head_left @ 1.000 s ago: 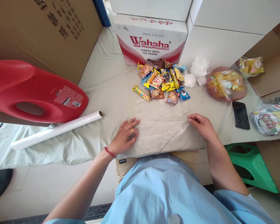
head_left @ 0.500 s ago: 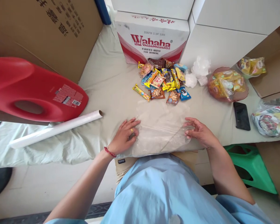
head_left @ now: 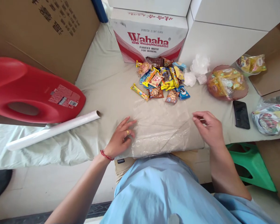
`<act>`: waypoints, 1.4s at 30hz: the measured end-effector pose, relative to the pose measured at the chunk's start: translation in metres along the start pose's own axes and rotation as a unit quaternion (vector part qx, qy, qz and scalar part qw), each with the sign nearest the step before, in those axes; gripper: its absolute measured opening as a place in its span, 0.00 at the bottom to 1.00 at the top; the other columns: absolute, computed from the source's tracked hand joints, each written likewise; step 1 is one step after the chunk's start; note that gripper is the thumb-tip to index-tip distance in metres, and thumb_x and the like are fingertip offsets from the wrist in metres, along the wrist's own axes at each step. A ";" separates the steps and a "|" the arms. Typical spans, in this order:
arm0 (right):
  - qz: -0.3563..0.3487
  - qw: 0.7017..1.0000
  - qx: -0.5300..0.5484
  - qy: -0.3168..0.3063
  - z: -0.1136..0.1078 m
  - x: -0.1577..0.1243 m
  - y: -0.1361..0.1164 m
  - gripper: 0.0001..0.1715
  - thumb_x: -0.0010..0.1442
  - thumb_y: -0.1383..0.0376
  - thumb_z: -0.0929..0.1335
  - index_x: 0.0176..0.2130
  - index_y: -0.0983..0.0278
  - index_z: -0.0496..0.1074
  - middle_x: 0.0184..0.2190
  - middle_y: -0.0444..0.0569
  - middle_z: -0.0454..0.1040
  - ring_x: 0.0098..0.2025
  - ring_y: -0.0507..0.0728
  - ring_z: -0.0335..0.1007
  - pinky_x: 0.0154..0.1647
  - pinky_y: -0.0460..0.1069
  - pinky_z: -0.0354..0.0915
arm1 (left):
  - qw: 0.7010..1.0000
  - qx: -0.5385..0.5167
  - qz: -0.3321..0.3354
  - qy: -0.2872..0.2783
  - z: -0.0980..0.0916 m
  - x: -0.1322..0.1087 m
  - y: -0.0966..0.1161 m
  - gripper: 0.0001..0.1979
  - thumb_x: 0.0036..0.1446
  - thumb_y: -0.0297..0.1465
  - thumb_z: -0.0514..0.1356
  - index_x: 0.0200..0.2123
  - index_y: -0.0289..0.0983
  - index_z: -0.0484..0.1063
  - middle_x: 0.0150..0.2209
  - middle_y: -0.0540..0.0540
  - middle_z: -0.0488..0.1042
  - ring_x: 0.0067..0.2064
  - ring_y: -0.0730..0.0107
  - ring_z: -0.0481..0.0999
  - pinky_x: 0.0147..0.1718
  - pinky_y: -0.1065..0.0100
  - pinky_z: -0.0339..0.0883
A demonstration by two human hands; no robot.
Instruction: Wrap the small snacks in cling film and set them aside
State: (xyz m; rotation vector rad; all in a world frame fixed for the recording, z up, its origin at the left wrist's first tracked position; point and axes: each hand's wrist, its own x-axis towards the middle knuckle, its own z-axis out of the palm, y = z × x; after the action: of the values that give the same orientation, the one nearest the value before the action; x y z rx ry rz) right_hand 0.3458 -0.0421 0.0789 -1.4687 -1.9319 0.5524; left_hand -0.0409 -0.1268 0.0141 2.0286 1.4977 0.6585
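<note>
A thin clear plastic sheet or bag (head_left: 162, 130) lies flat and slightly wrinkled at the table's front edge. My left hand (head_left: 120, 137) is at its left edge, fingers spread, the index fingertip close to the plastic. Just off its right edge is my right hand (head_left: 208, 127), fingers loosely bent and the thumb near the index fingertip. Nothing shows in either hand. Beyond the plastic lies a pile of wrapped snacks (head_left: 156, 80), with a yellow snack stick (head_left: 139, 91) and brown cookie packets (head_left: 172, 96) at its near side.
A white roll (head_left: 53, 130) and a red jug (head_left: 37, 90) are on the left. Behind the snacks stands a water carton (head_left: 149, 37). To the right are crumpled white plastic (head_left: 199, 67), a pink bowl (head_left: 245, 93) of packets, a phone (head_left: 241, 114) and a green stool (head_left: 254, 171) below.
My right hand has moved right, away from the plastic's right edge. My left hand has shifted slightly left. The plastic lies flatter, and the snacks look unchanged.
</note>
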 end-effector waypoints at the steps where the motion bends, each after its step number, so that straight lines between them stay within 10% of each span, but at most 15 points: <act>1: -0.052 0.998 0.024 -0.035 0.008 -0.003 -0.017 0.11 0.69 0.61 0.67 0.47 0.61 0.77 0.42 0.52 0.78 0.41 0.56 0.75 0.43 0.52 0.73 | 0.999 0.006 -0.011 0.039 0.000 -0.001 0.003 0.10 0.49 0.22 0.54 0.29 0.41 0.72 0.64 0.46 0.73 0.75 0.52 0.54 0.69 0.41 0.58; 7: -0.287 0.904 -0.033 -0.316 0.094 -0.032 -0.088 0.15 0.71 0.66 0.64 0.55 0.63 0.74 0.50 0.56 0.76 0.52 0.61 0.68 0.51 0.56 0.71 | 0.959 0.074 -0.035 0.272 0.004 0.011 0.050 0.10 0.56 0.20 0.54 0.29 0.41 0.69 0.44 0.44 0.81 0.58 0.57 0.75 0.58 0.51 0.70; 12: -0.321 0.862 -0.122 -0.373 0.141 -0.044 -0.094 0.17 0.70 0.67 0.65 0.56 0.61 0.75 0.54 0.57 0.74 0.58 0.66 0.65 0.55 0.60 0.69 | 0.989 0.116 -0.009 0.094 0.020 0.043 0.060 0.13 0.67 0.30 0.52 0.46 0.36 0.75 0.58 0.38 0.78 0.62 0.55 0.74 0.61 0.51 0.68; 18: -0.307 0.861 0.031 -0.404 0.120 -0.036 -0.084 0.18 0.69 0.65 0.68 0.56 0.66 0.76 0.61 0.59 0.73 0.63 0.60 0.67 0.65 0.56 0.64 | 0.973 0.211 -0.089 -0.012 0.026 0.057 0.026 0.28 0.72 0.40 0.44 0.67 0.34 0.65 0.71 0.36 0.62 0.72 0.49 0.60 0.68 0.39 0.53; 22: -0.195 0.928 0.119 -0.294 0.084 0.011 -0.049 0.17 0.71 0.62 0.65 0.55 0.62 0.77 0.55 0.54 0.78 0.57 0.58 0.73 0.60 0.54 0.68 | 0.963 0.261 -0.060 -0.033 0.029 0.045 0.014 0.32 0.72 0.45 0.45 0.72 0.36 0.58 0.75 0.37 0.52 0.75 0.48 0.52 0.71 0.36 0.43; 27: 0.054 0.994 -0.078 -0.050 0.058 0.127 0.026 0.20 0.68 0.63 0.63 0.50 0.65 0.80 0.45 0.55 0.82 0.46 0.60 0.78 0.50 0.53 0.69 | 0.956 0.288 -0.048 -0.031 0.036 0.040 0.015 0.34 0.72 0.46 0.45 0.74 0.36 0.53 0.76 0.36 0.48 0.76 0.49 0.49 0.72 0.38 0.36; 33: 0.184 0.944 -0.250 -0.110 0.081 0.220 0.056 0.24 0.69 0.54 0.63 0.46 0.67 0.82 0.47 0.64 0.81 0.51 0.67 0.77 0.48 0.53 0.68 | 0.956 0.288 -0.053 -0.030 0.036 0.042 0.015 0.34 0.72 0.46 0.45 0.74 0.37 0.54 0.76 0.37 0.49 0.76 0.50 0.50 0.72 0.39 0.36; 42: 0.233 0.964 -0.097 -0.083 0.099 0.235 0.048 0.26 0.66 0.55 0.69 0.43 0.79 0.75 0.37 0.61 0.78 0.38 0.53 0.72 0.37 0.45 0.62 | 0.959 0.277 -0.051 -0.016 0.036 0.040 0.015 0.33 0.72 0.46 0.46 0.73 0.37 0.56 0.75 0.38 0.51 0.76 0.51 0.51 0.73 0.41 0.35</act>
State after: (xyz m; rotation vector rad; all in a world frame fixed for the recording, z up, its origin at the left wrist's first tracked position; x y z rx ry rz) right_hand 0.2692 0.2018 0.0328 -2.0853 -1.8016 0.7271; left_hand 0.0040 -0.0965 0.0003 2.3178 1.9076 0.1654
